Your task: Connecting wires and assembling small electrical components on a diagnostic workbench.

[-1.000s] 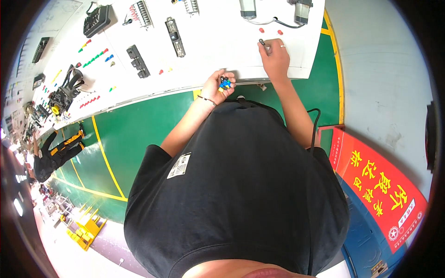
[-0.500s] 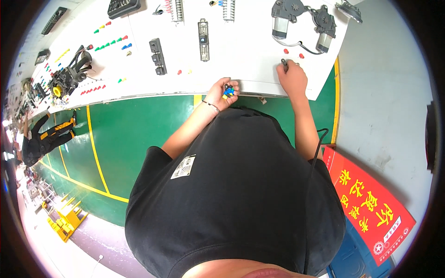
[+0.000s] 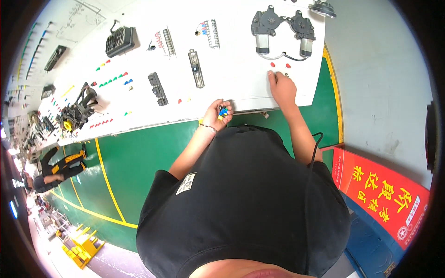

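Observation:
My left hand [image 3: 217,116] is cupped just off the front edge of the white panel [image 3: 250,83]. In its curled fingers lie several small blue, yellow and black plugs [image 3: 223,112]. Over the panel's right part is my right hand [image 3: 283,89], fingers bent and thumb side forward; anything between the fingertips is hidden. Its fingertips are just below a red plug [image 3: 272,65], and a second red plug [image 3: 288,66] sits to the right. Close to my knuckles a small dark round piece [image 3: 286,75] shows on the panel.
Beyond my right hand are two motor units [image 3: 262,41] with wires. Black switch modules [image 3: 158,89], terminal strips [image 3: 212,33] and rows of coloured plugs [image 3: 113,80] cover the panel leftward. A person [image 3: 55,169] is at far left. A red sign [image 3: 380,194] stands at right.
The view has shifted, so the panel appears lower and farther left. The black plug between my right fingertips is no longer visible there. My left hand still holds its plugs.

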### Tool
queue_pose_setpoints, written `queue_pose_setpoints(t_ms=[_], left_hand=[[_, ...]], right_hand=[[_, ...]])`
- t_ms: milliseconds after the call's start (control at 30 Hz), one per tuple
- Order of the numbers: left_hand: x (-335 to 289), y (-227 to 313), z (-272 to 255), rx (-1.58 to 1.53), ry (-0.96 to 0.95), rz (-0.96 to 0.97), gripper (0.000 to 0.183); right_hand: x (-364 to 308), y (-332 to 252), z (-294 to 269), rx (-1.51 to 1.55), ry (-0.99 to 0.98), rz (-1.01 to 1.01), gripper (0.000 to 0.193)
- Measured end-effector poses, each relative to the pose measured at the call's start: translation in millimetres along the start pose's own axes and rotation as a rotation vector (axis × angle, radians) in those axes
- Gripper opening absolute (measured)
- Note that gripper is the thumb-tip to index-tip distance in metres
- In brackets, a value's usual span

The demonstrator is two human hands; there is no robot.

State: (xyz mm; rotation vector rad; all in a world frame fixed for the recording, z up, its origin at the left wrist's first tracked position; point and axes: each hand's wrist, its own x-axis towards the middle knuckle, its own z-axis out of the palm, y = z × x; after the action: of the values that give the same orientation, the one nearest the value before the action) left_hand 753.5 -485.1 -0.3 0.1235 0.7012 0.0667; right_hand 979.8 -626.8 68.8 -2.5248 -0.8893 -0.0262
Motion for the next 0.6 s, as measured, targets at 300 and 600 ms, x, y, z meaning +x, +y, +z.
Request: queue_pose_setpoints(t_ms=[300, 600], left_hand=[[8.8, -2.1, -8.4, 0.048, -0.061, -0.025, 0.031], [11.7, 0.5, -13.5, 0.135, -0.084, -0.032, 0.032]], right_hand=[[-7.4, -10.7, -15.6, 0.067, 0.006, -0.018, 0.040], [-1.9, -6.8, -10.9, 0.017, -0.057, -0.032, 0.036]])
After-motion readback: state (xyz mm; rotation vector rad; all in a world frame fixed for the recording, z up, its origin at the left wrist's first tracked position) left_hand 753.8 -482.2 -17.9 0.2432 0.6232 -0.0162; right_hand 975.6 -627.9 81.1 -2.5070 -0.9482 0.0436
